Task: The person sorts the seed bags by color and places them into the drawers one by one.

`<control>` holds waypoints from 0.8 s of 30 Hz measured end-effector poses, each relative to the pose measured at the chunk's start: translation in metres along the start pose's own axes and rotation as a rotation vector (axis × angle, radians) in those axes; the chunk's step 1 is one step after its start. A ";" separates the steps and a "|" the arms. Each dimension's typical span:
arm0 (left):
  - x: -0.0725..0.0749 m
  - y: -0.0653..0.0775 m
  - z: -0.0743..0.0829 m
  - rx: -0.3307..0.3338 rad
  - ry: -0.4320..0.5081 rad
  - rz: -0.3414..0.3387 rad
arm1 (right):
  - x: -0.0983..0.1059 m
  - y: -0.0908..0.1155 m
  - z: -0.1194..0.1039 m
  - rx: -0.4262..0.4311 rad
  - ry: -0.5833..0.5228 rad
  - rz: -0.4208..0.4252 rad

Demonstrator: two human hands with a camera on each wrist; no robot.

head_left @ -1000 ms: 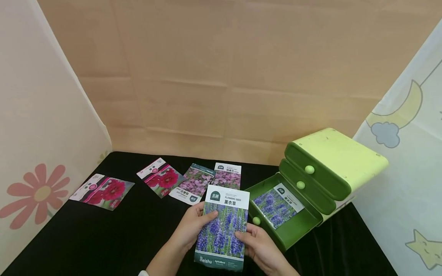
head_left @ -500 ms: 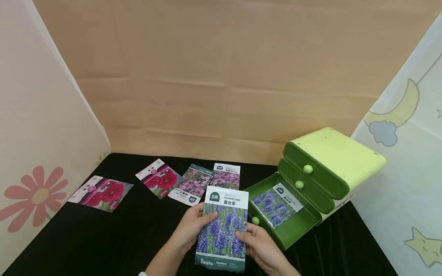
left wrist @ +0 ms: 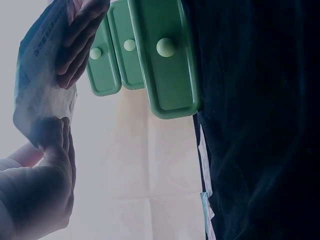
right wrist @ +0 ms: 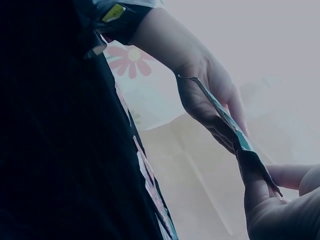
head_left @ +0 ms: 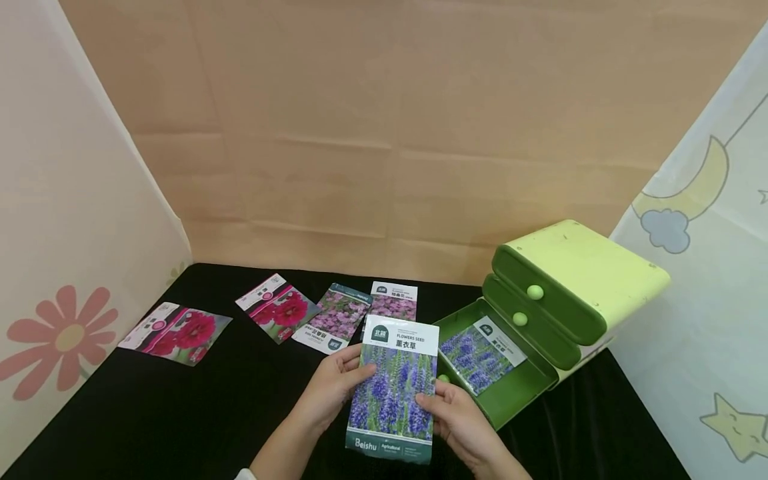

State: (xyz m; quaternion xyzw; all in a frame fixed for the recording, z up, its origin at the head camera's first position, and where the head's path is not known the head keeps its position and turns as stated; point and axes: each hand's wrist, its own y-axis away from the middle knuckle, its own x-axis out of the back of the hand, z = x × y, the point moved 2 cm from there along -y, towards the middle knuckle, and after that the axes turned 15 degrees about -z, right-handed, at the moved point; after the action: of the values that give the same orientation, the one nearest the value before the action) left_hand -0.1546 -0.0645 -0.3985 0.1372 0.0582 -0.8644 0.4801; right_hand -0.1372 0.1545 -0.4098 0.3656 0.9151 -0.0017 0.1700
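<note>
Both hands hold a lavender seed packet, its purple-flower face turned up toward the head camera. My left hand pinches its left edge, thumb on the front and fingers behind. The right hand pinches the right edge lower down in the same way. Raised above the black cloth, the packet shows its back in the left wrist view. Just right of the hands, the pulled-out bottom drawer of a green drawer box holds another lavender packet.
Two red-flower packets, one at the far left and one nearer the middle, lie on the black cloth. Beside them are two pink-flower packets, one upside down and one partly hidden by the held packet. The two upper drawers are closed.
Both hands and the held lavender packet have shifted slightly right and a little up, now overlapping the drawer's left edge in the head view. The grip looks the same.
</note>
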 end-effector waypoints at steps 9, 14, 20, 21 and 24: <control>0.001 0.000 0.003 0.016 0.040 0.020 | 0.010 0.006 -0.011 -0.008 0.032 0.126; 0.008 0.000 0.000 -0.002 0.092 -0.031 | 0.017 0.011 -0.017 0.028 0.013 0.222; 0.010 -0.015 -0.021 0.099 0.022 -0.102 | 0.040 0.026 -0.025 0.076 -0.014 0.324; 0.007 -0.019 -0.024 0.135 0.003 -0.120 | 0.045 0.030 -0.027 0.096 -0.009 0.334; -0.008 -0.030 -0.030 0.241 -0.062 -0.170 | 0.059 0.041 -0.031 0.180 -0.001 0.308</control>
State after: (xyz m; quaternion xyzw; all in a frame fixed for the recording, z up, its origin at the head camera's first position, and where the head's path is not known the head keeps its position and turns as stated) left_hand -0.1706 -0.0356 -0.4257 0.1619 -0.0494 -0.9066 0.3866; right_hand -0.1596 0.2283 -0.3938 0.5152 0.8443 -0.0578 0.1354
